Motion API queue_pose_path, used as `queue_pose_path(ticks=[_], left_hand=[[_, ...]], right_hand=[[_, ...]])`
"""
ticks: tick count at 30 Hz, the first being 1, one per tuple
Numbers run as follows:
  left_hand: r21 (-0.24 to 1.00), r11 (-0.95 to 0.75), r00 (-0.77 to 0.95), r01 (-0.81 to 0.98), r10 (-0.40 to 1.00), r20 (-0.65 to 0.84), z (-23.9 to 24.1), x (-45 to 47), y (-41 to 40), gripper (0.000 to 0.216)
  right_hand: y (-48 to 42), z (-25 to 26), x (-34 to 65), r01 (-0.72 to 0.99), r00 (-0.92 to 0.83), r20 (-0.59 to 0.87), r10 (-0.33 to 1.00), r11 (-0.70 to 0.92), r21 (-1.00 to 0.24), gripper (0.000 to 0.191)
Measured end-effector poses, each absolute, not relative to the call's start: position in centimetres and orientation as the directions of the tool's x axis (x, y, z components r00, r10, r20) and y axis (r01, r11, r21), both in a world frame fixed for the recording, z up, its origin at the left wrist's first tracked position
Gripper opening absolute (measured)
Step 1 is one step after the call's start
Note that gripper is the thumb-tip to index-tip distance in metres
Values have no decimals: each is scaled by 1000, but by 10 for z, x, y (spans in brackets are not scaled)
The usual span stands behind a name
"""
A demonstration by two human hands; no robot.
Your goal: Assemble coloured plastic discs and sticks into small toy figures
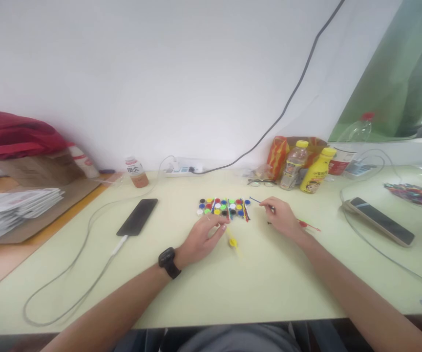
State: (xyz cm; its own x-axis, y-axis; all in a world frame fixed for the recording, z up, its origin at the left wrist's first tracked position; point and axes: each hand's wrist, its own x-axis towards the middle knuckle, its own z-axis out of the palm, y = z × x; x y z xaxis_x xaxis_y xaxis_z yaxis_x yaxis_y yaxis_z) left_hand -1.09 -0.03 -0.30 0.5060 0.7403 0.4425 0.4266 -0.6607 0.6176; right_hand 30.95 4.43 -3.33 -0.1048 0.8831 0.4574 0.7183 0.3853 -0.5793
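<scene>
A set of small paint pots [222, 207] with coloured lids sits in rows mid-table. My left hand [202, 238], with a black watch on the wrist, rests just in front of the pots, fingers curled loosely toward them. A yellow pot or lid [233, 242] lies on the table beside that hand. My right hand [282, 216] is to the right of the pots, fingers pinched on a thin blue-tipped brush [255, 200] that points toward the set. A red brush [308, 225] lies beside the right wrist.
A black phone [138, 216] on a white cable lies at left. A second phone [381, 220] lies at right. Bottles [317, 171], glasses [261, 182], a power strip [181, 170] and a small bottle [137, 172] line the wall. Stacked papers [9, 208] sit far left.
</scene>
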Motion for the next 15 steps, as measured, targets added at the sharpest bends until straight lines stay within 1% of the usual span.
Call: queue_pose_path(ticks=[10,15], left_hand=[[610,-669,509,424,733,450,-2,-10,0,22],[602,-678,502,423,728,467,-3,-9,1,21]], right_hand=[[37,-29,302,742,-130,447,885,386,-548,27],[32,-20,297,681,-107,524,845,446,-581,24]])
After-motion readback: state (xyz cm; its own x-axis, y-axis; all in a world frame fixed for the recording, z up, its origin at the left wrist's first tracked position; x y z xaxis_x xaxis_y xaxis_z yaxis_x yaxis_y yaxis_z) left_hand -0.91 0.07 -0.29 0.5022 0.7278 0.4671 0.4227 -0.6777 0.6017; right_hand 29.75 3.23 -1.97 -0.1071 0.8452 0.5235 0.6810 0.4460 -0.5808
